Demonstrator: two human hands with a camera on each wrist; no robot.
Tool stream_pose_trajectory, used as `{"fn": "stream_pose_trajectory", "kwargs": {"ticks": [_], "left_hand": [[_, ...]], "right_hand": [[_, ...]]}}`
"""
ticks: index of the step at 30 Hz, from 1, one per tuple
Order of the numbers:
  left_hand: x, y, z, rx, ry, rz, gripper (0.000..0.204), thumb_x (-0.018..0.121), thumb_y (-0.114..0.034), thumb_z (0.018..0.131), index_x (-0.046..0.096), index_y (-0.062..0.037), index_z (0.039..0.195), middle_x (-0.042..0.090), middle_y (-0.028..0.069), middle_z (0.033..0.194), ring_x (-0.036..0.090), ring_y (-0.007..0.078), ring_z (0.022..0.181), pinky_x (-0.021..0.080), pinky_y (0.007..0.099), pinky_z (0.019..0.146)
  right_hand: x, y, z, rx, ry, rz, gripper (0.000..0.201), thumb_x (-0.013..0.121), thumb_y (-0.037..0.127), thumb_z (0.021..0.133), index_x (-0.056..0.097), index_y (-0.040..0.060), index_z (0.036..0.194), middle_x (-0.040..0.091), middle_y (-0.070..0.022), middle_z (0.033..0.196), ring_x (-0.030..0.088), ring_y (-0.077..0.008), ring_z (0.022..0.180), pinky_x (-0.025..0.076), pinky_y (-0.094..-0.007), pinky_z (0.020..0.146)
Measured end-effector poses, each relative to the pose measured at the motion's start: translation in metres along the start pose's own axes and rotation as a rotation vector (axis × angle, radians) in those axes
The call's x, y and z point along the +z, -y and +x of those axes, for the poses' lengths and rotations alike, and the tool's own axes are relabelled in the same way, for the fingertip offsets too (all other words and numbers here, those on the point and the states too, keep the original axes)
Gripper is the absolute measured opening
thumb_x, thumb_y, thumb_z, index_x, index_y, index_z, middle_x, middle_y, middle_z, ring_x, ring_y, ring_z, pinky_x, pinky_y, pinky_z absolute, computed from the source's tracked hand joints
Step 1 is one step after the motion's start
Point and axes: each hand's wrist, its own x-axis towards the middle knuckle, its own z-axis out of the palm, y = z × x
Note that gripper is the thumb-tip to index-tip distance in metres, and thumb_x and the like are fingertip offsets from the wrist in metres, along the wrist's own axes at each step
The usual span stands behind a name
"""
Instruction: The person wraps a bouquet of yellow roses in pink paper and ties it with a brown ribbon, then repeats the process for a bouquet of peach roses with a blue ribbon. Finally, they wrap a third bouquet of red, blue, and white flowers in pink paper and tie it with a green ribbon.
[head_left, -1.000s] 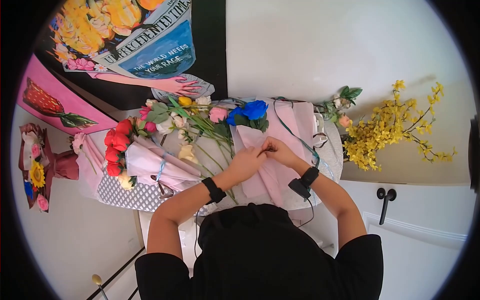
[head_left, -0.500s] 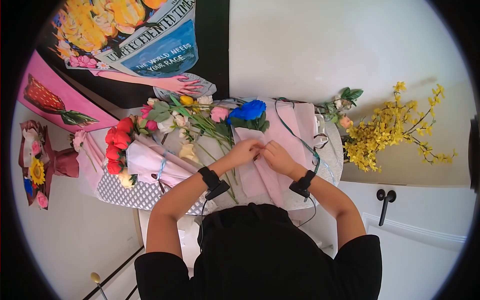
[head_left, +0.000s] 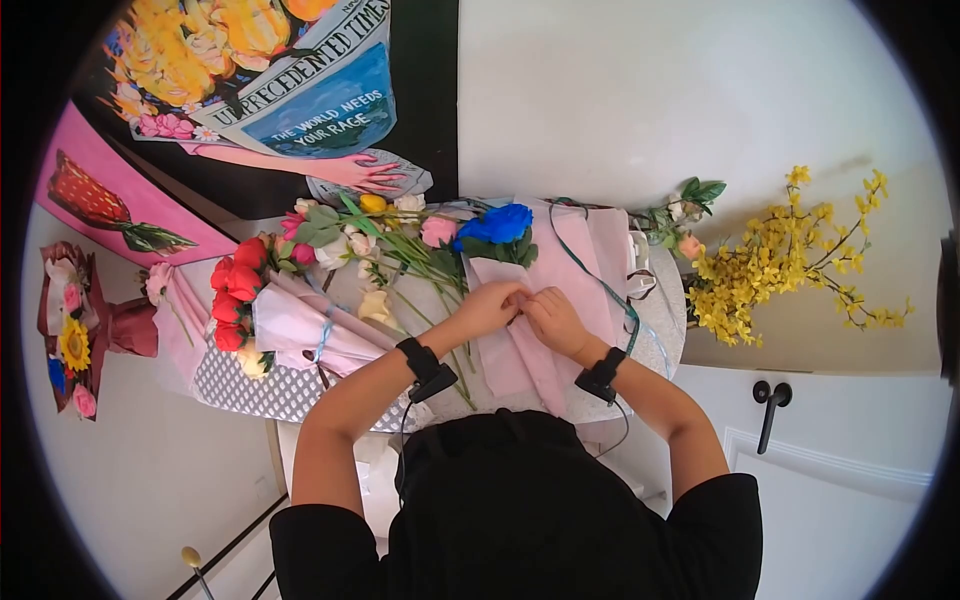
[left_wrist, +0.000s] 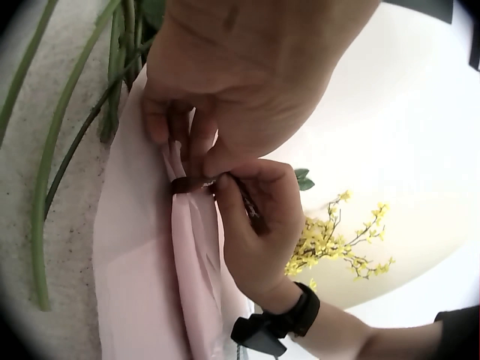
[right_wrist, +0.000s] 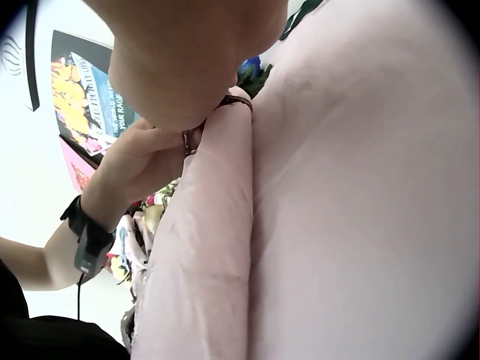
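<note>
Pink wrapping paper point(head_left: 545, 370) is gathered round a bouquet with blue roses point(head_left: 500, 223) showing at its top. A dark brown ribbon point(left_wrist: 187, 184) circles the narrow waist of the bundle. My left hand point(head_left: 488, 308) pinches the ribbon at this waist, its fingers bent down over the paper. Close against it, my right hand point(head_left: 556, 320) grips a length of ribbon between thumb and curled fingers, with more ribbon along its palm. In the right wrist view, the right hand point(right_wrist: 191, 60) hides most of the ribbon crossing.
Loose green stems point(head_left: 410, 300) lie left of the bundle. Beyond them is a wrapped bouquet with red roses point(head_left: 238, 280). A dark green ribbon point(head_left: 580, 262) trails over the paper at right. Yellow blossom branches point(head_left: 740, 285) stand past the table's right end.
Both hands have drawn in close over the waist of the bundle. The left hand has turned at the wrist, and the right has come slightly lower. Little differs over the last half second.
</note>
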Motion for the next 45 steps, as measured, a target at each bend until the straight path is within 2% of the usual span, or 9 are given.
{"fn": "stream_pose_trajectory", "kwargs": {"ticks": [2,9,11,15,20,24,26,32,45], "left_hand": [[0.005,0.004,-0.001,0.122,-0.141,0.123,0.027,0.050,-0.001,0.078,0.058,-0.0039,0.104,0.054,0.0111,0.086,0.054,0.0202,0.074,0.044,0.0295,0.068],[0.008,0.004,-0.008,0.145,-0.161,0.243,0.022,0.057,-0.008,0.077,0.060,-0.0074,0.099,0.051,0.0108,0.095,0.052,0.0257,0.084,0.044,0.0325,0.072],[0.001,-0.013,-0.013,0.424,-0.275,0.863,0.021,0.062,-0.015,0.073,0.060,-0.0080,0.093,0.051,0.0085,0.093,0.051,0.0258,0.090,0.042,0.0373,0.074],[-0.003,-0.016,-0.013,0.522,-0.311,0.976,0.023,0.064,-0.020,0.070,0.058,-0.0086,0.088,0.052,0.0068,0.093,0.049,0.0242,0.094,0.041,0.0404,0.075],[0.007,-0.008,-0.010,0.197,-0.249,0.612,0.018,0.061,-0.010,0.071,0.053,-0.0058,0.087,0.053,0.0098,0.088,0.050,0.0291,0.088,0.042,0.0392,0.074],[0.013,-0.004,-0.006,0.238,-0.280,0.395,0.018,0.055,-0.003,0.073,0.053,-0.0033,0.091,0.055,0.0113,0.088,0.054,0.0282,0.084,0.044,0.0356,0.072],[0.015,0.001,-0.004,0.072,-0.222,-0.022,0.020,0.050,0.001,0.076,0.055,-0.0009,0.095,0.059,0.0115,0.084,0.058,0.0227,0.076,0.046,0.0308,0.068],[-0.005,-0.007,-0.004,0.005,-0.091,0.039,0.018,0.049,-0.001,0.079,0.059,0.0004,0.093,0.062,0.0097,0.074,0.057,0.0158,0.065,0.046,0.0277,0.063],[-0.016,0.017,0.011,-0.164,0.230,-0.269,0.016,0.058,-0.002,0.078,0.060,0.0018,0.093,0.064,0.0057,0.083,0.058,0.0104,0.076,0.046,0.0241,0.069]], "right_hand": [[0.000,0.001,-0.001,0.018,-0.005,0.006,0.018,0.059,-0.002,0.068,0.053,0.0012,0.084,0.052,-0.0115,0.078,0.052,-0.0286,0.072,0.043,-0.0363,0.067],[-0.002,0.009,-0.005,0.038,0.000,-0.019,0.018,0.058,0.000,0.067,0.054,0.0013,0.084,0.054,-0.0110,0.081,0.054,-0.0266,0.078,0.045,-0.0349,0.071],[0.000,0.009,-0.008,0.035,0.010,-0.028,0.019,0.058,0.001,0.067,0.055,0.0011,0.085,0.055,-0.0110,0.084,0.054,-0.0265,0.080,0.045,-0.0348,0.073],[0.000,0.011,-0.008,-0.025,0.033,-0.053,0.022,0.057,0.002,0.066,0.055,0.0006,0.088,0.057,-0.0108,0.090,0.054,-0.0261,0.086,0.046,-0.0344,0.076],[0.005,0.013,-0.008,-0.007,0.017,-0.069,0.022,0.057,0.002,0.066,0.055,0.0007,0.088,0.057,-0.0110,0.091,0.054,-0.0257,0.086,0.046,-0.0341,0.075],[0.003,0.015,-0.003,0.048,0.003,-0.026,0.020,0.057,0.001,0.067,0.054,0.0013,0.087,0.057,-0.0107,0.084,0.055,-0.0256,0.080,0.047,-0.0341,0.071],[0.001,0.014,-0.002,0.092,0.021,0.023,0.018,0.057,0.000,0.068,0.054,0.0017,0.085,0.056,-0.0107,0.081,0.055,-0.0261,0.076,0.046,-0.0347,0.069],[0.002,0.016,0.001,0.157,-0.020,0.087,0.014,0.058,-0.002,0.071,0.051,0.0026,0.083,0.053,-0.0109,0.073,0.053,-0.0280,0.071,0.045,-0.0368,0.064],[0.007,0.020,-0.001,0.187,-0.098,0.100,0.014,0.058,-0.001,0.075,0.050,0.0022,0.086,0.053,-0.0133,0.085,0.054,-0.0307,0.078,0.045,-0.0367,0.069]]}}
